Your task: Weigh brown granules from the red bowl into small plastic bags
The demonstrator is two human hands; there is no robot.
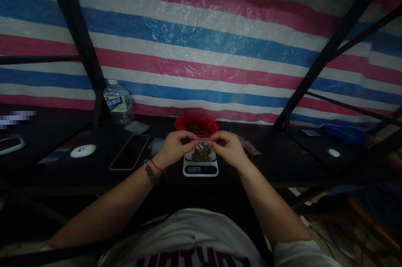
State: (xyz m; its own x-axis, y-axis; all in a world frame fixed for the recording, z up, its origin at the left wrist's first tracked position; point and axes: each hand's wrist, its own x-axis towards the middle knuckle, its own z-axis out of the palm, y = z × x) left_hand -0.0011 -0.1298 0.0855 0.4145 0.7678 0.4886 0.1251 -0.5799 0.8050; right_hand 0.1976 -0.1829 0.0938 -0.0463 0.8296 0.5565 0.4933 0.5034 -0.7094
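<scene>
A small clear zip bag [202,152] with dark contents at its bottom is pinched along its top edge by both hands. My left hand [179,145] closes thumb and fingers on its left corner, and my right hand [226,146] does likewise on the right. Directly below is a white digital kitchen scale [201,170] with a dark display; whether the bag touches it I cannot tell. Just behind the hands stands a red plastic basket [179,124] with small brown pieces in it.
Filled small bags [250,148] lie right of the scale. To the left are flat clear bags [156,145], a phone [130,152], a white oval case [83,150] and a plastic bottle [117,101]. Black metal posts [78,45] frame the striped sheet [194,49] behind.
</scene>
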